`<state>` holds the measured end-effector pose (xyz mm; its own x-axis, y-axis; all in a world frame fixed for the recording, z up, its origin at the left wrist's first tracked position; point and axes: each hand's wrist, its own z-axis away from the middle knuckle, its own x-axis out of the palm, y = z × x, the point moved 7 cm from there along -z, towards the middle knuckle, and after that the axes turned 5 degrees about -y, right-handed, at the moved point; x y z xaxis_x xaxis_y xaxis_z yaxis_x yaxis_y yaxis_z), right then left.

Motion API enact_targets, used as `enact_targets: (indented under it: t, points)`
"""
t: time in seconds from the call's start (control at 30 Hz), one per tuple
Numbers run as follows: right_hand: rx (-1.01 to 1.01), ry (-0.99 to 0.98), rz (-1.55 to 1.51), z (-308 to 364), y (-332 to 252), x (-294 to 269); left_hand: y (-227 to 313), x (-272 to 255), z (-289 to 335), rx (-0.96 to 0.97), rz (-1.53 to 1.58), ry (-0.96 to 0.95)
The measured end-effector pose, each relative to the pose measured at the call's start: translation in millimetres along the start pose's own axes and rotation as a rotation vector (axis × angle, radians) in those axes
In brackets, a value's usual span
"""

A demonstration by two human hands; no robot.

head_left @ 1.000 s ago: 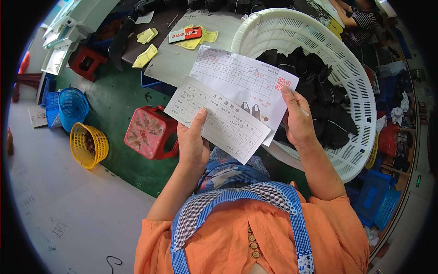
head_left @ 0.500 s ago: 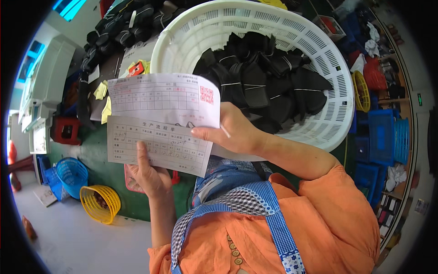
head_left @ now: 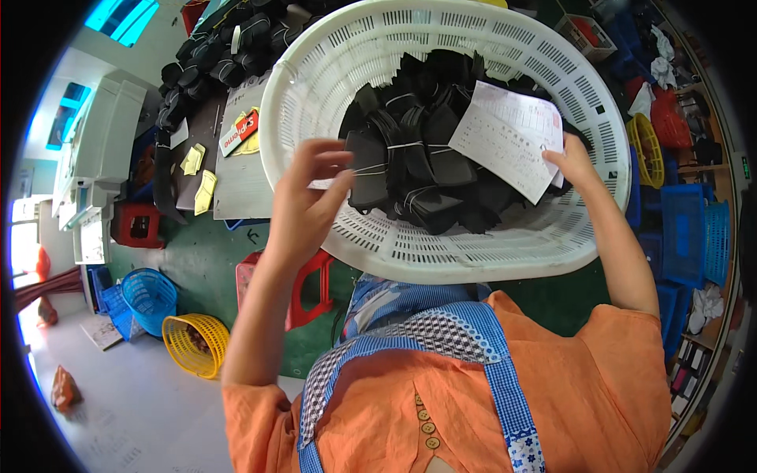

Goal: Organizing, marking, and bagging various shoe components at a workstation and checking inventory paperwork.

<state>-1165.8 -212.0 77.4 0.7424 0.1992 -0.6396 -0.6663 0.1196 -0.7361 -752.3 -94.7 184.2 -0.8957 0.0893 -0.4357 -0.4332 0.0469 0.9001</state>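
A large white plastic basket point(head_left: 449, 271) stands in front of me, holding tied bundles of black cut pieces point(head_left: 441, 162). Over the right part of the bundles, my right hand point(head_left: 576, 163) pinches printed paper forms point(head_left: 505, 135) by their right edge, thumb on top. The forms overlap, so I cannot tell how many there are. My left hand point(head_left: 309, 199) hovers at the basket's left rim beside the nearest bundle. Its fingers are apart, slightly blurred, and I see nothing gripped in them.
More black bundles point(head_left: 236, 55) lie on the table at the upper left, near yellow paper slips point(head_left: 205, 191) and a red card point(head_left: 240, 132). A red stool point(head_left: 309, 293) stands below the basket. Blue crates point(head_left: 682, 236) and a yellow basket point(head_left: 648, 150) line the right.
The forms have gone from both hands to my right hand alone, moving right over the basket. My left hand has let go and risen to the basket's left rim.
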Motion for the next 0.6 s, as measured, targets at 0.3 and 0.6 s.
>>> enact_targets:
  t: [0.3, 0.6]
  points:
    - [-0.162, -0.024, 0.683, 6, -30, -18, -61, 85, -99, -0.492, -0.855, -0.569]
    - [-0.049, -0.004, 0.759, 5, -1, -25, -71, 101, -135, -0.351, -0.950, -0.460]
